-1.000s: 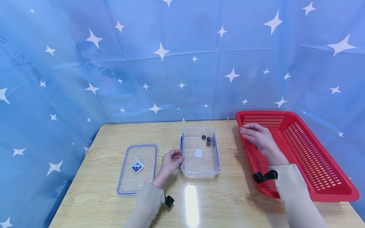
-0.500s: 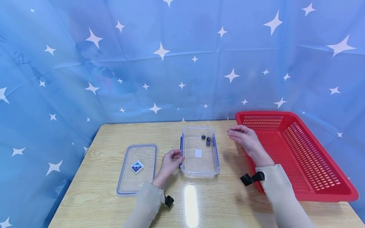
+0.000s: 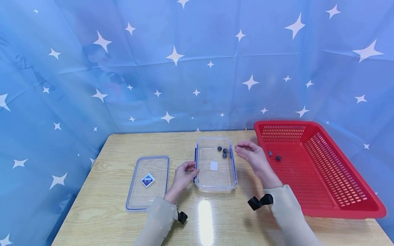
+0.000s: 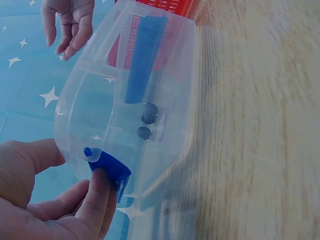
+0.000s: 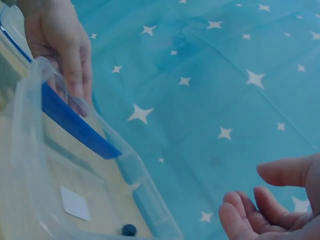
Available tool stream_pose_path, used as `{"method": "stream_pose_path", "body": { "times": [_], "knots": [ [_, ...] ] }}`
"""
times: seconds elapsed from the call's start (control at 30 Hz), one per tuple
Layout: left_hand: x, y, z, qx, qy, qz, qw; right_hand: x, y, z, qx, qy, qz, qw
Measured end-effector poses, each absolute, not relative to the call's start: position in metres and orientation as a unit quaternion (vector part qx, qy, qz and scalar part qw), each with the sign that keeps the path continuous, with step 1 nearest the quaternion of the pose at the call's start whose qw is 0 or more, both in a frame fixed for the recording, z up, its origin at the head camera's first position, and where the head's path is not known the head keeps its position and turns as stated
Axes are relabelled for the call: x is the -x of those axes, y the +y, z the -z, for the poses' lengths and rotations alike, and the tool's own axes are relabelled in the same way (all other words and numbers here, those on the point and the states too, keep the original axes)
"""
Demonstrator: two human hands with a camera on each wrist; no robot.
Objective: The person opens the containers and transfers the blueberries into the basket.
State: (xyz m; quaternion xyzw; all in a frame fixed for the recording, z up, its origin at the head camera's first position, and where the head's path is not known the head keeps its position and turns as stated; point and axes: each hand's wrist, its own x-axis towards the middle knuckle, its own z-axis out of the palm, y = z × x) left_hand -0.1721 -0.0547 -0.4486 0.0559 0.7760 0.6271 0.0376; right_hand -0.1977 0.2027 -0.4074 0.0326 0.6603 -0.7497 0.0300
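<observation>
Left hand (image 3: 184,175): centre of the frame, pinching the left side of the box (image 3: 215,187), thumb on its outer wall, fingers at a blue latch (image 4: 114,169).
Right hand (image 3: 257,160): right of centre, just beside the box's upper right side; fingers loosely bent, thumb clear of them, with no ball to be seen in the grasp.
Box: centre of the frame, uncovered, mouth facing up; its long axis runs up and down the picture, short ends towards the top and bottom edges. A white square (image 3: 214,166) shows at its floor.
Boxed balls (image 3: 224,155): three dark ones, grouped in the box's upper right; this part looks done. Being round, they point nowhere.
Basket balls (image 3: 278,158): two, apart, in the upper left of the red basket (image 3: 344,214) at the frame's right; these seem to be what is left, so the filling looks a little past halfway.
Lid (image 3: 138,196): lower left, flat on the table (image 3: 101,218), long axis leaning from upper right to lower left; fitting it appears not yet done.
</observation>
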Motion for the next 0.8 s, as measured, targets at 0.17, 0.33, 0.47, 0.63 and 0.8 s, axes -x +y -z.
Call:
{"method": "stream_pose_path", "body": {
  "times": [0.17,0.33,0.47,0.63,0.8],
  "knots": [
    [0.172,-0.055,0.449,-0.057,0.775,-0.628,0.036,0.196,0.188,0.416,-0.057,0.672,0.737,0.030],
    [0.171,-0.054,0.449,-0.058,0.775,-0.628,0.037,0.195,0.172,0.426,-0.087,0.713,0.695,0.022],
    [0.171,-0.054,0.448,-0.055,0.774,-0.629,0.038,0.192,0.157,0.434,-0.092,0.735,0.671,0.006],
    [0.171,-0.054,0.447,-0.050,0.778,-0.626,0.039,0.190,0.141,0.446,-0.085,0.740,0.667,-0.002],
    [0.170,-0.053,0.447,-0.049,0.779,-0.624,0.040,0.193,0.133,0.457,-0.096,0.733,0.674,0.012]
  ]
}}
